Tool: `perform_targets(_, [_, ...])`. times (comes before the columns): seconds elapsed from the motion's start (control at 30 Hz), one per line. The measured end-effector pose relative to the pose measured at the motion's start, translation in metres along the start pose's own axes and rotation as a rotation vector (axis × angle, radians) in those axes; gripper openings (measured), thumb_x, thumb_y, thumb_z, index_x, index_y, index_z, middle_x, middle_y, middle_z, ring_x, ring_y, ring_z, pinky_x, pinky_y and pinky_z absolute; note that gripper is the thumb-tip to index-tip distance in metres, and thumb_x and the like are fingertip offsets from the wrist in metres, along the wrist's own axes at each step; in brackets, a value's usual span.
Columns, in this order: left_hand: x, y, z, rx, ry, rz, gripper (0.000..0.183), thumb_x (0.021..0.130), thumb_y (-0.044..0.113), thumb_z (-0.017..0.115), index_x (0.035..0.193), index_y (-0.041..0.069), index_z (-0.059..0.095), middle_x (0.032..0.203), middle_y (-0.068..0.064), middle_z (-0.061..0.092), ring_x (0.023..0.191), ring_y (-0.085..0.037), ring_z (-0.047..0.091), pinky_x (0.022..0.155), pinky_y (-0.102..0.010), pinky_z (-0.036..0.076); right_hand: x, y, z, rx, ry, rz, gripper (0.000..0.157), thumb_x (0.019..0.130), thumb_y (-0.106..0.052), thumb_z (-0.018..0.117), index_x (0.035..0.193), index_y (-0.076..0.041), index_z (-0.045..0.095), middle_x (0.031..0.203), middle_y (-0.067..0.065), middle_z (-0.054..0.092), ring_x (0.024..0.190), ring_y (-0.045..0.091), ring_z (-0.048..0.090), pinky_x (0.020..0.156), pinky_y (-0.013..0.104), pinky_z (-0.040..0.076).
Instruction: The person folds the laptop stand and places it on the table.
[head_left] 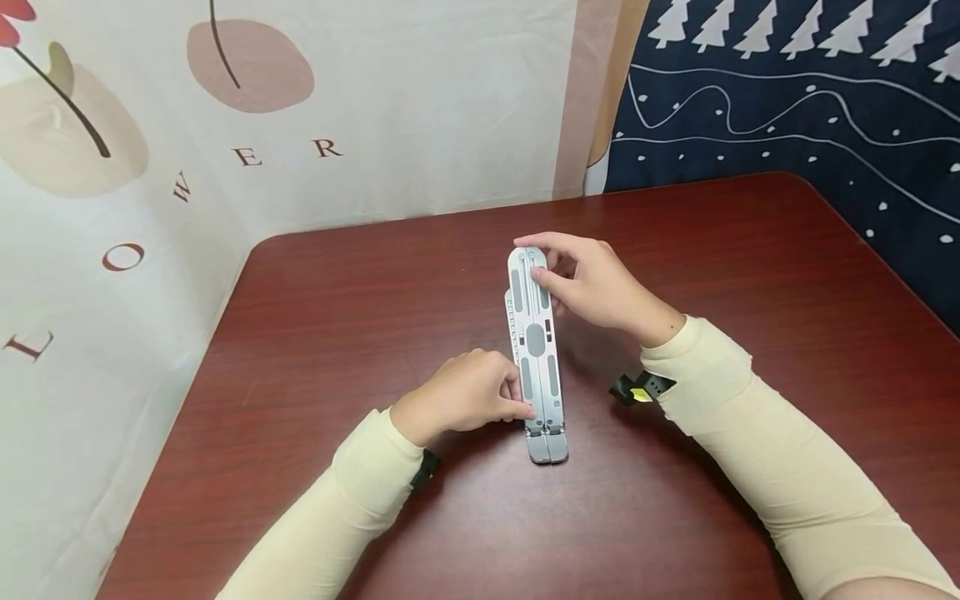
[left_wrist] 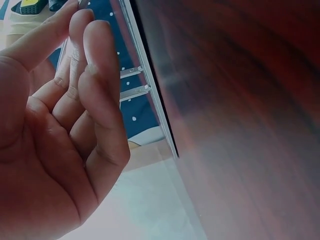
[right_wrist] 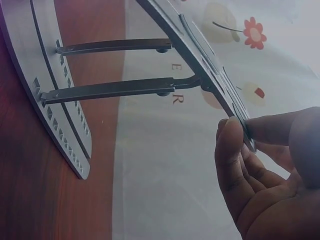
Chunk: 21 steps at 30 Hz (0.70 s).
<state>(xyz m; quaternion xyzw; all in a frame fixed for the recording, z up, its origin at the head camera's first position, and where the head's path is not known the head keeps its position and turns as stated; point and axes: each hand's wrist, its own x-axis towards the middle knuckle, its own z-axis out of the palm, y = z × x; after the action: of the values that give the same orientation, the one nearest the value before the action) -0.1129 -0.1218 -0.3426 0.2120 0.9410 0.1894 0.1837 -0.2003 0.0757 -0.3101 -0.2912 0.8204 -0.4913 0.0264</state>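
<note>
Left hand [head_left: 467, 392], right hand [head_left: 592, 282] pinch long silver metal folding stand [head_left: 535, 340] by near, far ends; likely tilt-setting, next needing steadiness.

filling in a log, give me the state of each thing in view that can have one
Stand: unfolded
Top: propped apart from the base
Struts: swung out, spanning base to top
Left hand: pinching the stand near its close end
Right hand: pinching the stand's far end
Sleeves: covering the forearms
</note>
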Motion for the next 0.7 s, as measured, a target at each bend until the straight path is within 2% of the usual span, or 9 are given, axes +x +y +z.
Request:
perform_targets(0.4, [0.0007,-0.0036,-0.0011,-0.028,-0.016,0.021,0.024,0.083,0.043,0.080,0.066,0.030,0.068,0.060,0.020,0.062,0.058,-0.002,0.056,0.062,-0.029,0.047,0.0006,-0.0003,-0.0007,0.004,0.022,-0.002,0.039,0.095,-0.002,0.063,0.131,-0.014,0.064,0.078,0.013,0.059,0.062,0.021,0.063,0.050,0.037,0.056])
perform_targets(0.7, [0.0012,-0.0042,-0.0019,-0.083,-0.034,0.036,0.022,0.084,0.038,0.079,0.068,0.028,0.069,0.062,0.017,0.067,0.056,-0.001,0.059,0.061,-0.027,0.047,-0.0018,-0.0026,-0.0014,0.018,0.038,0.026,0.038,0.094,-0.001,0.063,0.130,-0.013,0.064,0.076,0.014,0.060,0.059,0.027,0.064,0.050,0.035,0.056])
